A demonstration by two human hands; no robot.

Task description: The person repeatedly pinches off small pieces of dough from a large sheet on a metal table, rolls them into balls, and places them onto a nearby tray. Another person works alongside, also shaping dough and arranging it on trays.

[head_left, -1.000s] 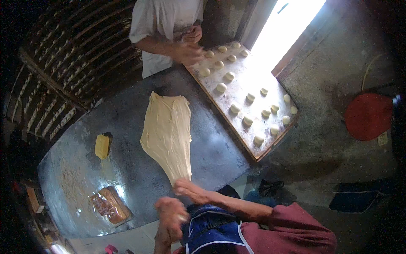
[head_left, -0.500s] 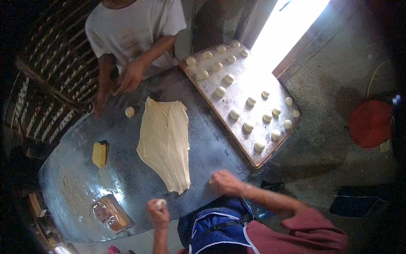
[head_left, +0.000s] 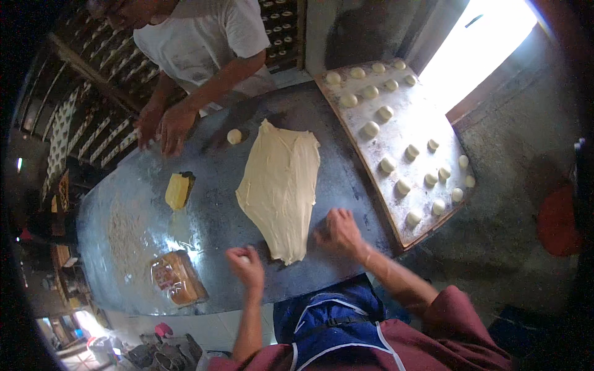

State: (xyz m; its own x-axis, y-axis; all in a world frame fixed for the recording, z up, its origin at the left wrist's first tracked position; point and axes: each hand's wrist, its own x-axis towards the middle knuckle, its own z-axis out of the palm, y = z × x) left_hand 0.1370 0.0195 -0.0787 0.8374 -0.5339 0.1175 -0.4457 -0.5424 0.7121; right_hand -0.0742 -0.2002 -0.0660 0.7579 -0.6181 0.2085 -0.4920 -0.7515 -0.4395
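Observation:
A long, stretched sheet of pale dough (head_left: pixel 281 185) lies across the middle of the dark metal table (head_left: pixel 213 219), its narrow end toward me. My left hand (head_left: pixel 247 266) is closed around a small piece of dough (head_left: pixel 245 260), just left of that narrow end. On the right side of the sheet, my right hand (head_left: pixel 339 232) rests low over the table with its fingers curled; whatever lies under them is hidden. A single dough ball (head_left: pixel 234 136) sits beyond the sheet's upper left edge. Left of the sheet lies a yellow block, apparently butter or margarine (head_left: pixel 177 190).
A floured board (head_left: pixel 396 154) with several dough balls lies along the table's right side. Across the table stands a person in a white shirt (head_left: pixel 198 46), hands over the far left edge. A plastic-wrapped brown package (head_left: pixel 178 278) lies near left, beside scattered flour (head_left: pixel 125 232).
The view has shifted, so the table sits differently in it. Both my hands have moved in beside the sheet's narrow end. The other person's hands have come together lower over the table edge.

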